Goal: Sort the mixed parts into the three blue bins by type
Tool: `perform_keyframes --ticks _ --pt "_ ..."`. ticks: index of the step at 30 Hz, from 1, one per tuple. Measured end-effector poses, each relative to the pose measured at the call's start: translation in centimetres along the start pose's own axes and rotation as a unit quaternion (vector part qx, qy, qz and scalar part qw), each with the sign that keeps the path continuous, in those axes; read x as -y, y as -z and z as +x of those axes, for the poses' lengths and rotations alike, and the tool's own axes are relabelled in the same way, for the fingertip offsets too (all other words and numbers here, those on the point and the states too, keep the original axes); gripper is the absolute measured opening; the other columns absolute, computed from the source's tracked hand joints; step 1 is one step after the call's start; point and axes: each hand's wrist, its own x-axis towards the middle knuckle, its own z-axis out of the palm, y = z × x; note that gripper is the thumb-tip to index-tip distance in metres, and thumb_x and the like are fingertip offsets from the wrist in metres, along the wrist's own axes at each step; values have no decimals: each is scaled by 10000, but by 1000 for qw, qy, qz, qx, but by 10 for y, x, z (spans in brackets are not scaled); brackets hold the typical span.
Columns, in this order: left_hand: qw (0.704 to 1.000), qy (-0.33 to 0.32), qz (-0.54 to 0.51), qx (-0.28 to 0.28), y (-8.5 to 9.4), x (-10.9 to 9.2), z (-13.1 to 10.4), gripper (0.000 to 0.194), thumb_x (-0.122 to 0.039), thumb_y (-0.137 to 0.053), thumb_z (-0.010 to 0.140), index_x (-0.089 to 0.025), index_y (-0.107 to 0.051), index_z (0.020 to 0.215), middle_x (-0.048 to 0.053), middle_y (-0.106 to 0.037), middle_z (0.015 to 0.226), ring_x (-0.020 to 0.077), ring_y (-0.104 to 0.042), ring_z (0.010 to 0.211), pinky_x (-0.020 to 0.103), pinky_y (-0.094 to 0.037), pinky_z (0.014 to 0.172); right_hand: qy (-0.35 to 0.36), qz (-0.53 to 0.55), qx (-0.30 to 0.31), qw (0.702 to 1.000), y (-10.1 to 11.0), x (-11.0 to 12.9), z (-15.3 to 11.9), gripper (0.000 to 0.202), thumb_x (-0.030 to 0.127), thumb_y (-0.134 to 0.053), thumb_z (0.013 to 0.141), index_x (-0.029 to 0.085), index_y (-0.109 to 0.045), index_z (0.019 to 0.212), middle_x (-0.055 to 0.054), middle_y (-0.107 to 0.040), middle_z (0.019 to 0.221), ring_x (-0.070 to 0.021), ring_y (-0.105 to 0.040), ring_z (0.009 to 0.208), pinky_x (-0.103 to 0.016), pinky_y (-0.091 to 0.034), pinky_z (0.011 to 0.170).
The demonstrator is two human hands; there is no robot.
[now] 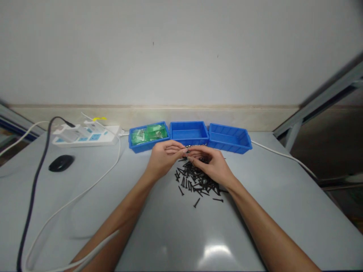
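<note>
My left hand (164, 158) and my right hand (212, 163) meet fingertip to fingertip above a pile of black screws (195, 177). Thumb and fingers of each hand are pinched together. Between them is something small and partly shiny, too tiny to name. Part of the pile is hidden behind my right hand. A few loose screws lie on the near side of the heap, one of them a single black screw (196, 203).
Three blue bins stand along the wall: a left bin (136, 150) with green packets (155, 132), a middle bin (188, 124) and a right bin (231, 145). To the left are a white power strip (110, 140), a black mouse (61, 163) and a dark cable (34, 181). White cords cross the table.
</note>
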Motion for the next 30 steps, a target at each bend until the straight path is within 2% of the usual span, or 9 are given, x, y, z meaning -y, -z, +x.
perform_keyframes --ticks 4,7,10,14,16,18,22,25,30 --pt "999 17 -51 6 2 1 0 277 -338 -844 705 -115 -749 838 89 -797 814 201 -762 763 317 -639 773 -52 129 -33 990 -3 -3 4 308 375 -864 729 213 -755 967 -63 -803 952 -208 -766 896 -385 -610 886" --pt "999 0 -52 11 1 5 -4 299 -375 -854 711 -113 -771 830 97 -802 837 206 -759 763 340 -642 781 -74 155 -56 984 -3 -4 4 311 367 -893 689 218 -763 928 -41 -795 890 -187 -758 839 -364 -614 859" --pt "999 -15 -42 22 0 8 -9 288 -386 -831 752 -121 -781 852 101 -806 879 216 -762 785 352 -642 784 -84 164 -43 982 -1 -2 2 287 362 -883 707 229 -768 933 -35 -790 879 -176 -753 807 -356 -617 833" --pt "994 -89 70 2 4 11 -10 223 -354 -707 888 -152 -787 933 93 -808 941 217 -760 847 355 -624 830 -82 144 -36 986 3 3 7 252 357 -878 706 218 -763 883 -35 -781 816 -178 -744 724 -365 -624 776" --pt "966 -166 198 -5 11 16 -7 206 -291 -618 951 -187 -787 1006 87 -798 1051 222 -740 980 382 -584 947 -73 123 -77 987 4 7 16 259 350 -887 687 207 -760 861 -33 -772 778 -188 -746 722 -384 -626 803" --pt "924 -234 301 31 19 24 -3 243 -181 -571 951 -182 -767 1096 96 -775 1150 240 -696 1110 434 -522 1054 -51 114 -138 983 3 10 29 276 339 -893 670 200 -756 865 -37 -776 787 -208 -759 776 -412 -622 868" --pt "871 -234 421 94 30 38 2 362 -35 -521 907 -186 -748 1146 90 -760 1187 246 -650 1163 434 -529 1033 -6 119 -162 980 -2 17 51 409 254 -865 688 207 -745 1077 -73 -789 1090 -247 -739 1074 -457 -566 1036" --pt "859 -215 453 104 30 39 2 327 -43 -528 919 -181 -758 1107 95 -771 1133 252 -657 1109 422 -533 1002 -3 116 -162 980 -7 18 52 394 220 -813 731 200 -732 1116 -79 -788 1100 -239 -756 1023 -459 -587 1004" --pt "855 -225 462 76 29 38 -2 286 -103 -503 967 -179 -756 1077 100 -759 1041 231 -651 983 385 -520 952 15 86 -169 982 -11 12 31 259 316 -754 820 205 -732 1052 -77 -794 1031 -207 -767 866 -426 -627 888"
